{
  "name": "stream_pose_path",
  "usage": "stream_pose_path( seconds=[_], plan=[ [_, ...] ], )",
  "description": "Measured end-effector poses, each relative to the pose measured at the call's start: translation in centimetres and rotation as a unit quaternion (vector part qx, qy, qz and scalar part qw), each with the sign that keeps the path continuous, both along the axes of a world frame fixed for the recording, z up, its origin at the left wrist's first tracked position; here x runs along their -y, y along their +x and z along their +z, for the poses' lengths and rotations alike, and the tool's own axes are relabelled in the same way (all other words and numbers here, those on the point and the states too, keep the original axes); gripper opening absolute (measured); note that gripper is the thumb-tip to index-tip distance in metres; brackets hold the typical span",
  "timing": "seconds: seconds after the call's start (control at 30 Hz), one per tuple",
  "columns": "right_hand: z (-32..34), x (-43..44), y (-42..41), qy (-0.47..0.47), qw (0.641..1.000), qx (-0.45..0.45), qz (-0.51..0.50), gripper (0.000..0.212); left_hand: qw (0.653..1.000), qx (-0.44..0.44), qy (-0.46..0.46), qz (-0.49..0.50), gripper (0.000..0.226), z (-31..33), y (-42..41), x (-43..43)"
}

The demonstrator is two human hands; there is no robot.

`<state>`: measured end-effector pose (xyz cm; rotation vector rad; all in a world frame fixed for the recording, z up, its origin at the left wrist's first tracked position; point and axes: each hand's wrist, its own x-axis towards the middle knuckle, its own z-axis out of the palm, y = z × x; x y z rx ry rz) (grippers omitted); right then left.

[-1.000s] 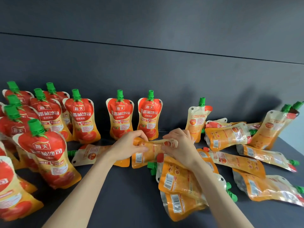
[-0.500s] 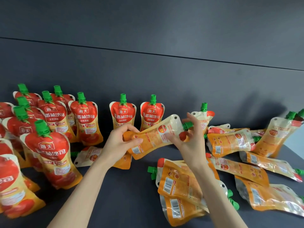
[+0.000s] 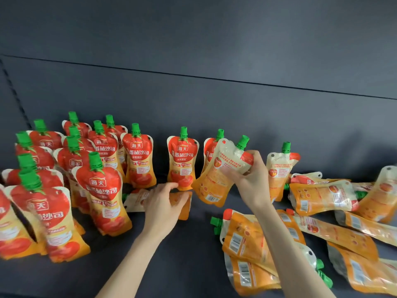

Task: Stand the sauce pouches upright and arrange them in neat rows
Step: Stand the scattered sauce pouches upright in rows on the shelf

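Change since a second ago: the pouch (image 3: 223, 171) is off the shelf (image 3: 182, 254) and swung from lying sideways to nearly upright, cap (image 3: 243, 142) up, back label facing the camera. Right hand (image 3: 249, 179) now carries it alone, fingers clenched around its neck and shoulder, just under the cap. Base hangs below the grip, clear of the shelf, tilted a bit left.

Left hand (image 3: 165, 203) has let go of that pouch and dropped down-left of the grip. It sits spread on a flat pouch (image 3: 181, 205), fingers not yet closed round it.

Meaning: the flip is done, placement isn't. Likely slot is the back row (image 3: 182, 158), just behind the grip, between two standing pouches. It faces backwards, so it probably needs a half turn to match. Flat pile (image 3: 311, 233) below and right of the grip remains.
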<state>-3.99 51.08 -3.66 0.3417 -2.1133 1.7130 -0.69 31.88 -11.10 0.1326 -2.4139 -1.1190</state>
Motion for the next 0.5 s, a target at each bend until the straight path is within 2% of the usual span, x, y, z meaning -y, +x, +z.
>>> stream_pose_path(
  seconds=[0.07,0.13,0.2,0.33,0.43,0.5],
  plan=[
    [0.5,-0.2,-0.5,0.038,0.999,-0.003,0.006,0.041,0.992,0.08,-0.095,0.017,0.047,-0.5,0.0,0.3],
    [0.7,-0.4,-1.0,0.076,0.997,0.005,0.013,0.041,0.982,0.146,-0.116,-0.014,0.05,-0.8,-0.1,0.0],
    [0.2,-0.7,-1.3,0.11,0.994,0.022,0.009,0.043,0.977,0.162,-0.138,-0.032,0.046,-1.0,0.0,-0.6],
    [-1.2,-1.6,-1.4,0.12,0.992,0.05,-0.001,0.043,0.982,0.111,-0.143,-0.043,0.033,-1.2,0.4,-1.7],
    [-1.9,-2.0,-1.4,0.093,0.994,0.061,0.008,0.043,0.992,0.036,-0.086,-0.08,0.023,-1.2,0.3,-2.2],
    [-2.5,-2.0,-1.5,0.076,0.995,0.064,0.023,0.04,0.997,0.001,-0.057,-0.05,0.021,-1.1,0.4,-2.2]
  ],
)
